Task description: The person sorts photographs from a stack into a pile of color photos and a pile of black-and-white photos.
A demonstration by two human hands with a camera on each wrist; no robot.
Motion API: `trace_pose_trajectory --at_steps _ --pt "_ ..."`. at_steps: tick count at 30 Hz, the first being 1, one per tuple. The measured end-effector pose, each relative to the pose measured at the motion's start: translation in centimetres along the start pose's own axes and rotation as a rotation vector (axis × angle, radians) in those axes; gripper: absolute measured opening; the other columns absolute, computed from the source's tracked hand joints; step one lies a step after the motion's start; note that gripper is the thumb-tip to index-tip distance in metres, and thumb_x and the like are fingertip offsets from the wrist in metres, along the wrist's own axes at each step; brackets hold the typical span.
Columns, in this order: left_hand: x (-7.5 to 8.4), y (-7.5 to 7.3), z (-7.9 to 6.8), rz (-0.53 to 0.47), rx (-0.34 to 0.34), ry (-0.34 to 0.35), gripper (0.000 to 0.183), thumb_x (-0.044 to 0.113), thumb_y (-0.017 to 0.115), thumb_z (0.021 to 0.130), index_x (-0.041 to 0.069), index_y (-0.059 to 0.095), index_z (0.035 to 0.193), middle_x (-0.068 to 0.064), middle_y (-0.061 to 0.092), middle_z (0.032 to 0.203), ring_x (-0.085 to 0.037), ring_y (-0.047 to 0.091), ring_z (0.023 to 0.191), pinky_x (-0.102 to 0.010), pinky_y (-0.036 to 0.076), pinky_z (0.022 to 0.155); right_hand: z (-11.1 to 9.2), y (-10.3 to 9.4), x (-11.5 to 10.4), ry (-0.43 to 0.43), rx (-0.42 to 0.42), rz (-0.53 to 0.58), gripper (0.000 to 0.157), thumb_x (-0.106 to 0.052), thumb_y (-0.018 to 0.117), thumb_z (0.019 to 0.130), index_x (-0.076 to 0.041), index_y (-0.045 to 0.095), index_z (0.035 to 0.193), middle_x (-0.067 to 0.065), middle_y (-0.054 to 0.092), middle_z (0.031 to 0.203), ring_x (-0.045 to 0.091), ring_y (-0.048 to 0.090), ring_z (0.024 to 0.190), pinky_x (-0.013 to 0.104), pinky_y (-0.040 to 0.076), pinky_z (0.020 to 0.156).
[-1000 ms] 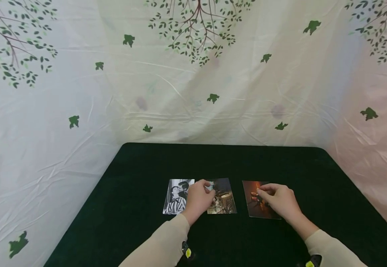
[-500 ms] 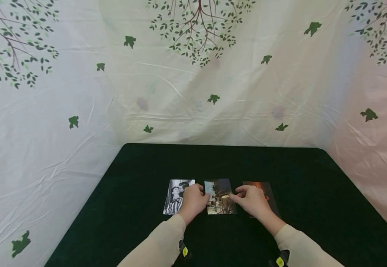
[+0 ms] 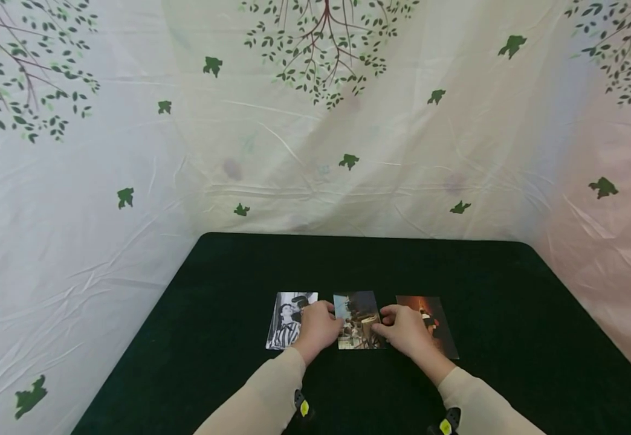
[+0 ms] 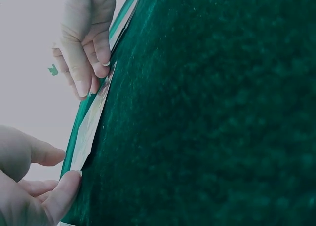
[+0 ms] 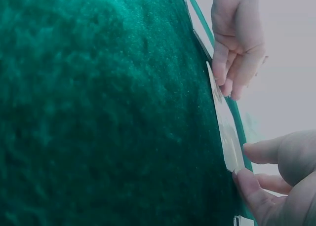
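Note:
Three picture cards lie in a row on a dark green cloth-covered table. The middle photo card (image 3: 356,317) shows sky and a crowded scene. At its left edge is my left hand (image 3: 318,329), thumb and index finger apart, thumb touching the card's corner in the left wrist view. Opposite it, my right hand (image 3: 408,332) touches the right edge with the thumb. Under the left hand lies a black-and-white photo card (image 3: 287,323), partly covered. A dark orange-toned photo card (image 3: 443,332) sits at right, partly behind the right hand. From the side, the middle card (image 5: 226,127) looks slightly bowed.
The green table (image 3: 228,386) narrows toward its far edge. Behind it hangs a pale cloth backdrop (image 3: 294,181) printed with leaves and branches. Each sleeve carries a dark wrist device with a yellow spot.
My right hand has moved left from the orange-toned card to the middle card's right edge. My left hand has drawn back slightly left to the middle card's left edge, uncovering its picture.

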State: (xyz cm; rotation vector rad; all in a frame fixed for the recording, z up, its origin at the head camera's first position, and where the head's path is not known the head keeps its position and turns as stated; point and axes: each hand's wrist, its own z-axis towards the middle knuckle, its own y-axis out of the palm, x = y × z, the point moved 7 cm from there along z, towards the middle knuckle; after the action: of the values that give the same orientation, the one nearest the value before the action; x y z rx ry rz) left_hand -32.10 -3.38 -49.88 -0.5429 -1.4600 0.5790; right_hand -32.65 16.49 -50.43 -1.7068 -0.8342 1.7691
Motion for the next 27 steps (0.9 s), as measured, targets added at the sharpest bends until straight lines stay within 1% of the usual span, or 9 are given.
trace_pose_trajectory --at_steps 4,6,11,15,16,19,23,27 --pt "-0.4 0.1 -0.1 -0.05 0.005 -0.037 0.031 0.012 0.069 0.084 -0.003 0.066 0.11 -0.006 0.067 0.086 -0.015 0.061 0.074 -0.033 0.051 0.064 -0.1 0.1 0.0 0.011 0.01 0.018 0.033 -0.019 0.077 0.082 -0.005 0.067 0.11 0.004 0.066 0.09 0.016 0.061 0.08 0.032 0.051 0.063" --pt "-0.5 0.1 -0.3 -0.097 0.004 -0.061 0.031 0.011 0.07 0.083 -0.003 0.066 0.11 -0.007 0.067 0.09 -0.017 0.062 0.079 -0.034 0.052 0.066 -0.1 0.2 -0.1 0.021 0.012 0.03 0.032 -0.019 0.077 0.082 -0.005 0.067 0.109 0.003 0.065 0.089 0.015 0.061 0.078 0.031 0.05 0.062" --pt "-0.9 0.5 -0.4 -0.271 -0.013 -0.114 0.034 0.006 0.069 0.083 -0.005 0.063 0.114 -0.007 0.066 0.09 -0.017 0.063 0.08 -0.033 0.053 0.067 -0.1 0.3 0.1 0.037 0.003 0.093 0.032 -0.017 0.074 0.083 -0.002 0.066 0.111 0.004 0.064 0.087 0.012 0.06 0.067 0.03 0.05 0.056" --pt "-1.3 0.8 -0.3 -0.356 -0.006 -0.146 0.034 0.006 0.068 0.085 -0.003 0.063 0.117 -0.006 0.065 0.092 -0.015 0.062 0.082 -0.032 0.053 0.069 0.0 0.3 0.2 0.052 -0.009 0.125 0.032 -0.016 0.073 0.084 -0.002 0.065 0.112 0.005 0.064 0.088 0.012 0.06 0.063 0.029 0.051 0.054" --pt "-1.3 0.9 -0.3 -0.369 -0.002 -0.149 0.034 0.005 0.068 0.085 -0.002 0.063 0.117 -0.005 0.065 0.091 -0.014 0.062 0.081 -0.031 0.053 0.068 0.0 0.4 0.2 0.055 -0.012 0.127 0.032 -0.016 0.073 0.084 -0.002 0.065 0.112 0.005 0.064 0.088 0.012 0.06 0.063 0.029 0.051 0.054" --pt "-1.2 0.9 -0.3 -0.395 0.011 -0.155 0.035 0.004 0.065 0.085 0.001 0.064 0.119 -0.003 0.062 0.082 -0.013 0.057 0.07 -0.029 0.048 0.06 0.0 0.4 0.2 0.064 -0.022 0.132 0.033 -0.016 0.073 0.085 -0.002 0.065 0.113 0.005 0.063 0.088 0.012 0.06 0.063 0.029 0.051 0.054" --pt "-1.1 0.9 -0.5 -0.419 0.028 -0.142 0.039 0.001 0.062 0.083 0.003 0.064 0.122 -0.002 0.058 0.071 -0.013 0.051 0.058 -0.027 0.041 0.053 0.0 0.6 0.2 0.072 -0.031 0.131 0.033 -0.016 0.073 0.085 -0.003 0.064 0.114 0.005 0.063 0.089 0.012 0.06 0.065 0.029 0.051 0.055" --pt "-1.2 1.0 -0.7 -0.45 0.037 -0.131 0.04 0.0 0.062 0.084 0.003 0.062 0.123 -0.002 0.062 0.073 -0.012 0.055 0.06 -0.028 0.043 0.052 0.0 0.7 0.2 0.075 -0.039 0.136 0.032 -0.017 0.073 0.086 -0.004 0.064 0.114 0.006 0.063 0.092 0.013 0.06 0.067 0.029 0.051 0.056"
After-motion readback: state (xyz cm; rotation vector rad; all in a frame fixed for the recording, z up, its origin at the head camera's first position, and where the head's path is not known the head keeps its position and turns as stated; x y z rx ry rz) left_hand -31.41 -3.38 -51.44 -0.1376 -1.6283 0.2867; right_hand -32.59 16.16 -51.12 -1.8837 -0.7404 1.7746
